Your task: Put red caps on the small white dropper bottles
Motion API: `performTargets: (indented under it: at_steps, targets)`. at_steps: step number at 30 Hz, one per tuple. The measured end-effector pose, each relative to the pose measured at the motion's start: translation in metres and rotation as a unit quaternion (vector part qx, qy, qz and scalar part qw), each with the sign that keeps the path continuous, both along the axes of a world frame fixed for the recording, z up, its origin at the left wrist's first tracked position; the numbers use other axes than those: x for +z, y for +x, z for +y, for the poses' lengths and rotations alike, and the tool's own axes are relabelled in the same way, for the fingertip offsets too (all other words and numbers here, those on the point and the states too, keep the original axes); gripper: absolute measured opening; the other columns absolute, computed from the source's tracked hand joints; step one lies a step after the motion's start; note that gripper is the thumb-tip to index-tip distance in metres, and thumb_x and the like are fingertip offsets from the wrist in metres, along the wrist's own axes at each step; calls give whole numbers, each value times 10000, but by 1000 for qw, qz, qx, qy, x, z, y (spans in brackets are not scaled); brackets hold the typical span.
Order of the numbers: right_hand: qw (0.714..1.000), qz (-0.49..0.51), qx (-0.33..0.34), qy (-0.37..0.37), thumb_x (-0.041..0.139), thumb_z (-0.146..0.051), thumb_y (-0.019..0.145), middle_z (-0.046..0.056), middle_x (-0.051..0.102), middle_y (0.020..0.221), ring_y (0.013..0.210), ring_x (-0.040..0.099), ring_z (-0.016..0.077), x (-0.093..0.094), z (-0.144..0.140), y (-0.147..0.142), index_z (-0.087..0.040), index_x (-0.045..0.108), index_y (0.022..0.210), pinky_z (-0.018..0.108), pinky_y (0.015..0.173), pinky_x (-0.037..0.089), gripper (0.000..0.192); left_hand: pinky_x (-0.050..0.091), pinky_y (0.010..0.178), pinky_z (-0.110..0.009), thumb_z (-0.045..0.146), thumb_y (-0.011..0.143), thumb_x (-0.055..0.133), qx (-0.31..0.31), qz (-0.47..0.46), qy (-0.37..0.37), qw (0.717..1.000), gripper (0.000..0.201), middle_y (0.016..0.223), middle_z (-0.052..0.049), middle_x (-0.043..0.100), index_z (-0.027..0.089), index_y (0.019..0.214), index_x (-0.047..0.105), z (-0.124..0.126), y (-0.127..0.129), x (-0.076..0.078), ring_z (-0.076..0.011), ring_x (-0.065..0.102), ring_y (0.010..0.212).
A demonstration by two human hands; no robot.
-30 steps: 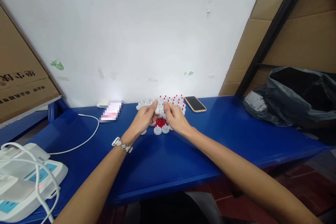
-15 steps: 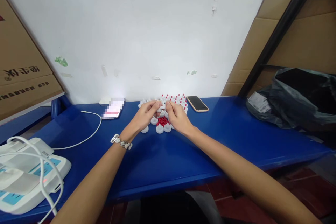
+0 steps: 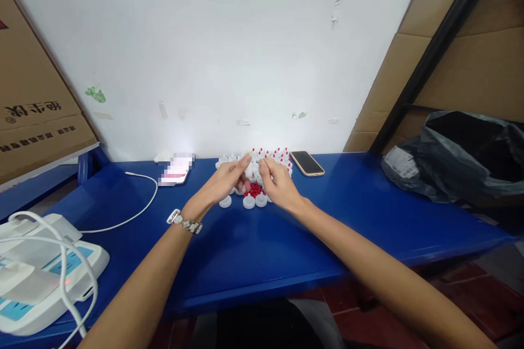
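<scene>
Both my hands meet over a cluster of small white caps [image 3: 248, 202] and tiny red plugs [image 3: 254, 190] at the back of the blue table [image 3: 262, 251]. My left hand [image 3: 224, 182], with a metal watch [image 3: 184, 222] on the wrist, pinches a small white piece [image 3: 249, 169] between thumb and fingers. My right hand [image 3: 277, 184] pinches at the same piece from the right; what its fingertips hold is too small to tell. Behind them stand several white caps with red tips [image 3: 278, 155].
A phone [image 3: 307, 163] lies face up right of the caps. A blurred card [image 3: 175, 170] and a white cable [image 3: 131, 212] lie to the left. A white machine [image 3: 39, 278] sits at the near left. A black bag [image 3: 462, 155] and cardboard [image 3: 466, 65] stand at right.
My hands stayed together over the caps, shifting only slightly nearer. The view drifted a little, so the table items sit slightly lower and to the right.
</scene>
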State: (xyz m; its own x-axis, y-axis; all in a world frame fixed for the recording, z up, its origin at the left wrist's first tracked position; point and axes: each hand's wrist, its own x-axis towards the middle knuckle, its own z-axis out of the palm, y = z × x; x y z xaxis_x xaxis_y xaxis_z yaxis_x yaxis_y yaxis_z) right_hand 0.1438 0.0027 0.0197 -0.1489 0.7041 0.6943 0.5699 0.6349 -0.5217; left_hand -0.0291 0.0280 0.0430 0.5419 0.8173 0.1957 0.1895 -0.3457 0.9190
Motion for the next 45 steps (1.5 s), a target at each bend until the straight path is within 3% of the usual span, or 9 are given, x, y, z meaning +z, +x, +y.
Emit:
performTargets:
  at_steps: [3,6,12,18,23,27,31,40,45]
  targets:
    - [995,57,-3,-83,289,-470,1015,-29,397,618,583,396,125,-2,3,1,-216,376,700,289,587,313,414,482,661,-262,500,832,669,-1,18,147,989,460,845,-36,641,201,1172,585,-3,-2,-1,-143,582,714]
    - [994,68,12,-87,300,-512,1005,-36,387,609,582,386,119,-1,2,1,-213,377,692,283,583,301,439,448,632,-240,457,856,653,-10,28,176,984,393,737,8,592,189,1133,583,-5,-3,0,-119,539,651]
    - [998,42,34,-21,321,-410,1019,-23,400,662,611,395,123,1,-4,-5,-214,375,707,289,626,324,373,306,496,-237,583,943,431,-15,26,35,999,555,461,27,424,152,611,539,-1,-4,3,-85,378,459]
    - [998,35,35,-29,313,-430,1018,-16,409,668,638,411,132,1,-5,-7,-213,374,706,293,637,324,385,244,442,-253,591,935,396,-5,-35,-112,993,598,367,46,307,187,497,435,-1,3,0,-75,269,358]
    - [986,89,53,-128,293,-541,1003,-33,390,616,579,367,119,-2,-3,-8,-206,403,707,282,575,285,460,326,505,-257,661,935,351,56,31,-3,998,662,403,7,423,162,533,515,-2,1,-1,-98,394,426]
    - [975,152,72,-143,352,-589,971,-28,406,632,587,368,116,-6,3,-8,-205,420,698,275,579,305,476,420,613,-250,588,938,454,54,35,134,989,453,710,-10,604,166,959,618,-4,0,-2,-126,528,620]
    - [951,218,87,-199,372,-660,930,-36,352,592,556,325,115,-8,9,-7,-215,379,648,277,549,286,527,450,668,-240,452,922,573,29,26,239,970,376,795,14,556,208,1207,545,-4,0,-4,-126,538,713]
    - [958,213,95,-167,403,-677,904,-37,358,605,566,325,115,-4,7,-5,-213,401,656,278,560,289,527,473,699,-254,398,889,639,24,30,299,953,425,893,-13,610,210,1255,531,-2,-1,-4,-132,570,745]
    - [974,176,56,-132,350,-661,936,-33,377,609,570,339,115,1,-2,-10,-210,398,665,280,557,285,529,421,615,-235,463,922,575,24,-6,210,977,292,720,15,561,179,989,592,-5,4,-1,-116,513,653]
